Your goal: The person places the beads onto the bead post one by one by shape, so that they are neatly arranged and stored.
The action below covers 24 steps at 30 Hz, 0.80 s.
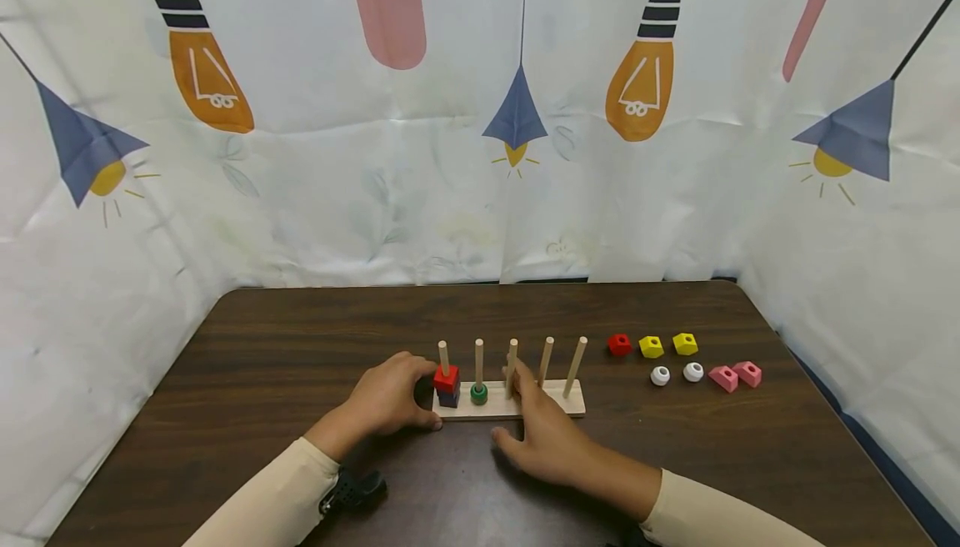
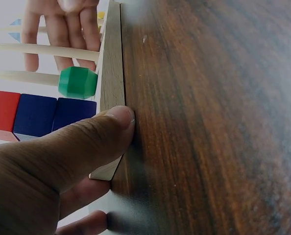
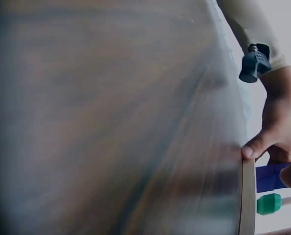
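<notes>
A pale wooden peg board [image 1: 472, 411] with several upright pegs stands on the table. My left hand [image 1: 386, 397] grips its left end, thumb along the front edge and fingers round the end. On the leftmost peg, a red block [image 1: 446, 378] tops two dark blue blocks [image 2: 35, 115]. The second peg carries a green bead [image 1: 478, 394] at its base. My right hand [image 1: 551, 439] is by the middle peg [image 1: 512, 372], thumb spread away. In the left wrist view its fingers [image 2: 60, 36] hang straight behind the pegs and hold nothing.
Right of the board lie loose pieces: a red block [image 1: 619, 345], yellow blocks [image 1: 651, 348], white beads [image 1: 660, 376] and pink wedge-like blocks [image 1: 723, 378]. The dark wooden table [image 1: 300, 322] meets a printed white curtain [image 1: 450, 197] at its back edge.
</notes>
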{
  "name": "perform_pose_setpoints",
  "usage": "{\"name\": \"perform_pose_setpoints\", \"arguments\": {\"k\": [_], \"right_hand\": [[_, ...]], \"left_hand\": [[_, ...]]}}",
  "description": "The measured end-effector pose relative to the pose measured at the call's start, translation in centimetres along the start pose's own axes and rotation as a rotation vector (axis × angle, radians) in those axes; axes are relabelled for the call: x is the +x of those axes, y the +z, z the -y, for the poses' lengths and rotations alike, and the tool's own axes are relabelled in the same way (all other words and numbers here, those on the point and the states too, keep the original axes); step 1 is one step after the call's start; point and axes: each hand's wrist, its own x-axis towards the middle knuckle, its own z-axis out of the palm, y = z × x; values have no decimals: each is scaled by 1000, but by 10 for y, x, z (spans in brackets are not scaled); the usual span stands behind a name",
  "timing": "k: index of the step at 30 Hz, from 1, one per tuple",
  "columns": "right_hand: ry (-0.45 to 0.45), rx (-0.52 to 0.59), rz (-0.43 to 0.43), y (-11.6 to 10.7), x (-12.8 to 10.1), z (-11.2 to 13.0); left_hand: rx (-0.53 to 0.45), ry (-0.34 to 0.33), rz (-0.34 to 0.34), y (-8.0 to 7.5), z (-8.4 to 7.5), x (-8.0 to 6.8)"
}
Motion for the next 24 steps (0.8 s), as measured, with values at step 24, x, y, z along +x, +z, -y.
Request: {"name": "perform_pose_setpoints", "arguments": {"k": [24], "right_hand": [[-103,-183,-27,-70,-46,-56]], "left_hand": [[-1,-3,-6,1,-1,-1]]}}
